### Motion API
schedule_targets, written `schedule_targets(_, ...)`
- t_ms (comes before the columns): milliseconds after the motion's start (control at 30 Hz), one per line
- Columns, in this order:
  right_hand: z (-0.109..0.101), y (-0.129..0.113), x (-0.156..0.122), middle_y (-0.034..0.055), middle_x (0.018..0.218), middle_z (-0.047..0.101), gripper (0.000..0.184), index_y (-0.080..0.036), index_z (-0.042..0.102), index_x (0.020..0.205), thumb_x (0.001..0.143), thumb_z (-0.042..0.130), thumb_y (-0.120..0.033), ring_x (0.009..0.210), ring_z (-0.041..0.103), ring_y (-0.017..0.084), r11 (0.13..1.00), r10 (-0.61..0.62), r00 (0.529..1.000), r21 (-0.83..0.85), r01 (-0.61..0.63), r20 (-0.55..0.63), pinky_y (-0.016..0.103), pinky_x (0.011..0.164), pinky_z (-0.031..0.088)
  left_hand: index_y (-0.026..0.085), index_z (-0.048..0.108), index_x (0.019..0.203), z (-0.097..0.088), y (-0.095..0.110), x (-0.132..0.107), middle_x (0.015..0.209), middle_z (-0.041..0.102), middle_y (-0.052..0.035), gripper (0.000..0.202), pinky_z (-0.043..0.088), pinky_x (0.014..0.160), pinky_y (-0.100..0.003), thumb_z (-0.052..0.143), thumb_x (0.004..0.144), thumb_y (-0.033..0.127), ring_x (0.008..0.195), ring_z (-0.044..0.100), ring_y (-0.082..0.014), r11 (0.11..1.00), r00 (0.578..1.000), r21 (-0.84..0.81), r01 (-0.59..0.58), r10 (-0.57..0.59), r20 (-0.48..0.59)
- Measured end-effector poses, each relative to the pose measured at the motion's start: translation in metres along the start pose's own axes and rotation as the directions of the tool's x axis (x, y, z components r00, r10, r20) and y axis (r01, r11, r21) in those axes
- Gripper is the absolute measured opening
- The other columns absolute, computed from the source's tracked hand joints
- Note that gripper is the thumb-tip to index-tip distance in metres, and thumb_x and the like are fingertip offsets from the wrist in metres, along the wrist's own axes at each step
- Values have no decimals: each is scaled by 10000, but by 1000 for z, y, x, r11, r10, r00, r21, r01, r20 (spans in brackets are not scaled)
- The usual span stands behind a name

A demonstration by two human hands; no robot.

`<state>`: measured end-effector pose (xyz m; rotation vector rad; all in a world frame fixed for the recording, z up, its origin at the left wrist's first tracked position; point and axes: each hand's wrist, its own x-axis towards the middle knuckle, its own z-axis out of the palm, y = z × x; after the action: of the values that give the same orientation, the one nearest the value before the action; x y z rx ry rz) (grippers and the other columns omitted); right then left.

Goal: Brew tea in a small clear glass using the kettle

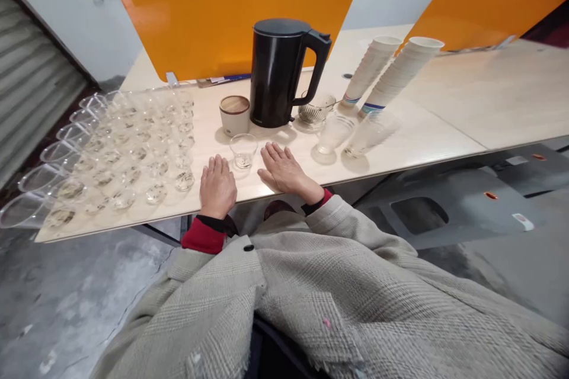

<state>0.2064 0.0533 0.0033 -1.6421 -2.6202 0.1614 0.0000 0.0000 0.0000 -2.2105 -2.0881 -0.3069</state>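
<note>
My view shows the fingers point(219, 163) of the left hand point(217, 185) stretched flat and close together on the pale wooden table point(444, 112), palm down, holding nothing. The right hand point(284, 170) lies the same way, fingers slightly fanned and empty. Between them, touching neither, stands a small clear plastic cup point(243, 151); I cannot tell whether its bottom holds anything or only catches glare. To the left, the rows of clear plastic cups point(128, 148) each seem to carry a small dark portion at the bottom, so I judge that part as laid out, with no liquid in them that I can make out. Behind the hands a cream round tin with a wooden lid point(235, 114) sits just beside the black electric kettle point(278, 71), whose lid is down. Right of it are a glass strainer bowl point(315, 109), toppled stacks of clear cups point(333, 133) and two leaning stacks of white paper cups point(386, 71).
</note>
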Motion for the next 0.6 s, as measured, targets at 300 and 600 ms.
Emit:
schedule_targets(300, 1, 0, 0, 244, 1793, 177, 760, -21, 298, 1697, 1091, 393, -470, 1686, 177, 386, 1000, -9, 1000, 2, 9, -21, 623, 1346, 168, 10, 501, 1575, 2, -1, 0, 1700, 439, -225, 603, 324, 1327, -550, 297, 1055, 238, 1618, 387, -357, 1000, 1000, -13, -2, 2, -14)
schedule_targets(600, 1, -1, -1, 249, 1793, 186, 761, -14, 298, 1695, 1090, 401, -465, 1685, 176, 390, 1000, -8, 1000, 6, 8, -23, 615, 1347, 159, -11, 488, 1581, 0, 0, 0, 1705, 426, -228, 606, 312, 1334, -548, 296, 1058, 226, 1619, 381, -365, 1000, 1000, -7, 6, -6, 3)
